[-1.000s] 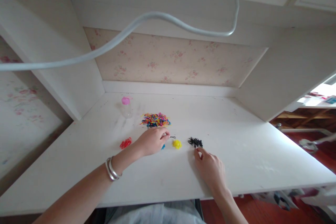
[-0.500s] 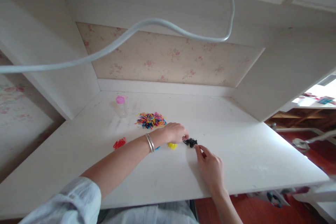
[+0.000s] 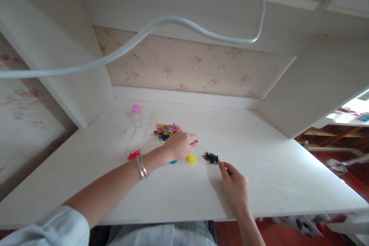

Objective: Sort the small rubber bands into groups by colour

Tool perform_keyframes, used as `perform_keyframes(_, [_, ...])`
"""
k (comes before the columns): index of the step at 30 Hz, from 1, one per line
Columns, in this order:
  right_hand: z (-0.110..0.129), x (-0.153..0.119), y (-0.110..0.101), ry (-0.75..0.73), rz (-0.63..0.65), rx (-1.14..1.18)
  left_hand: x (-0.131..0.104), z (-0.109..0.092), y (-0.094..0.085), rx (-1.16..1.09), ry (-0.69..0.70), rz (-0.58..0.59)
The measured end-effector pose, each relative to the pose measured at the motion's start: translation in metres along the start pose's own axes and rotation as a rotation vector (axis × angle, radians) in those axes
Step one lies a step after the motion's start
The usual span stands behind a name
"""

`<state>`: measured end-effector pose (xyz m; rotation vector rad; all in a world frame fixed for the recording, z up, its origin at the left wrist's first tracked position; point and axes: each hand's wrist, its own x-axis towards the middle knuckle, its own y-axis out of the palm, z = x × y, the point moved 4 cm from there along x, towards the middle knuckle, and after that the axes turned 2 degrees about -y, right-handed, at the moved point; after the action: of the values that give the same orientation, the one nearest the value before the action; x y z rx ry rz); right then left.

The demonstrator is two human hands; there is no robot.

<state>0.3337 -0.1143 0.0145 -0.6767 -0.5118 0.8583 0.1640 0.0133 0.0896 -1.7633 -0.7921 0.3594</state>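
My left hand [image 3: 181, 145], with silver bangles at the wrist, hovers over the front right of a multicoloured pile of small bands [image 3: 165, 131]. Its fingers are pinched together; anything between them is too small to make out. The thumb and index finger of my right hand [image 3: 235, 184] meet at the right edge of a black pile [image 3: 211, 158]; what they grip is too small to tell. A yellow pile [image 3: 190, 159] lies left of the black one. Partly under my left hand is a blue pile [image 3: 173, 162]. A red pile [image 3: 134, 155] sits further left.
A clear container with a pink top [image 3: 137, 117] stands at the back left of the white table [image 3: 173, 200]. A white cable [image 3: 178, 21] curves across the upper view. White side panels and a flowered back wall enclose the table.
My left hand has moved left, away from the black pile and toward the multicoloured pile. My right hand remains at the black pile. The view has shifted slightly.
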Motion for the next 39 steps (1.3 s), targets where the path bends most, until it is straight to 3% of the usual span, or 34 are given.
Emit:
perform_keyframes(4, [-0.003,0.003,0.001,0.017,0.008,0.009,-0.07,0.018,-0.016,-0.181,-0.179,-0.149])
perform_keyframes(9, [-0.009,0.012,0.003,0.053,-0.009,0.048,-0.164,0.042,0.006,-0.487,-0.46,-0.19])
perform_keyframes(13, [0.01,0.015,0.005,0.006,0.008,0.045,-0.203,0.061,0.021,-0.736,-0.578,-0.225])
perform_keyframes(17, [0.063,0.02,0.017,-0.239,0.148,-0.082,-0.206,0.069,0.022,-0.86,-0.602,-0.265])
perform_keyframes(20, [0.102,0.032,0.038,-0.417,0.301,-0.233,-0.203,0.069,0.021,-0.872,-0.598,-0.275])
perform_keyframes(23, [0.125,0.053,0.066,-0.481,0.399,-0.419,-0.203,0.068,0.021,-0.864,-0.586,-0.27])
perform_keyframes(30, [0.135,0.087,0.115,-0.445,0.451,-0.609,-0.204,0.069,0.021,-0.861,-0.57,-0.232])
perform_keyframes(39, [0.132,0.091,0.122,-0.479,0.462,-0.595,-0.203,0.069,0.021,-0.849,-0.546,-0.216])
